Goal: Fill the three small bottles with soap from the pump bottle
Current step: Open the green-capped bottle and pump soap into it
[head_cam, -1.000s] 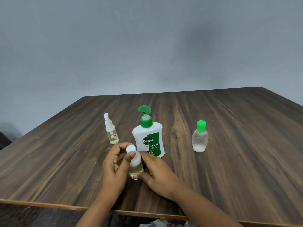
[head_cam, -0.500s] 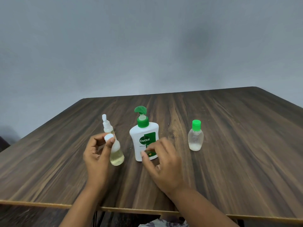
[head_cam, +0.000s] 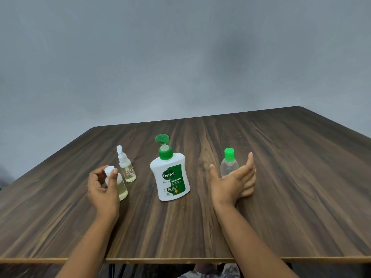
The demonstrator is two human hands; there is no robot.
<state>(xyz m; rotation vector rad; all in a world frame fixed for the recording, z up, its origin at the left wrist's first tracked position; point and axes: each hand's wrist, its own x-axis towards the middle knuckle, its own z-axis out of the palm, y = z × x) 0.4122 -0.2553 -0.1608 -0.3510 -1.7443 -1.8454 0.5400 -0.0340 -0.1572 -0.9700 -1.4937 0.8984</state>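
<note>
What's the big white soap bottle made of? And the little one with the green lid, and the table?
The pump bottle looks like plastic: opaque white, slightly glossy. The green-capped bottle seems clear plastic; the table shows through it. The table could be wood or wood-print laminate: dark streaky grain, matte.

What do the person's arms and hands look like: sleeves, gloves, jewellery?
The left hand and right hand are bare: no gloves, rings or watch visible. The left forearm and right forearm are uncovered down to the frame's lower edge, so no sleeves show. A bit of patterned fabric near the bottom edge is probably clothing.
</note>
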